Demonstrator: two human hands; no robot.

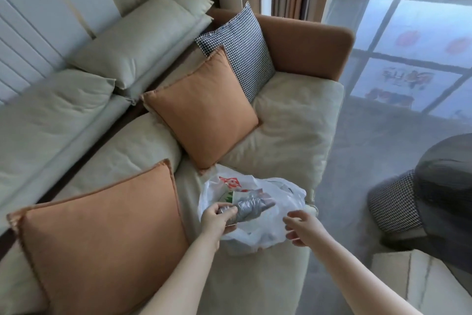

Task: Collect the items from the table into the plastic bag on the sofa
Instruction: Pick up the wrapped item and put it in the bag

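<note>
A white plastic bag (270, 227) with a red and green print lies on the sofa seat (288, 120), near its front edge. My left hand (215, 217) grips one end of a crumpled grey wrapped item (251, 206), which sticks out over the bag's mouth. My right hand (300, 227) hovers at the bag's right side with its fingers loosely spread and nothing in it. What else the bag holds is hidden by its folds.
Two orange cushions (201, 107) (102, 233) and a black-and-white checked cushion (240, 46) lie on the sofa. A dark round table (449, 187) with a checked stool (393, 202) under it stands at the right. A pale surface (419, 279) shows at lower right.
</note>
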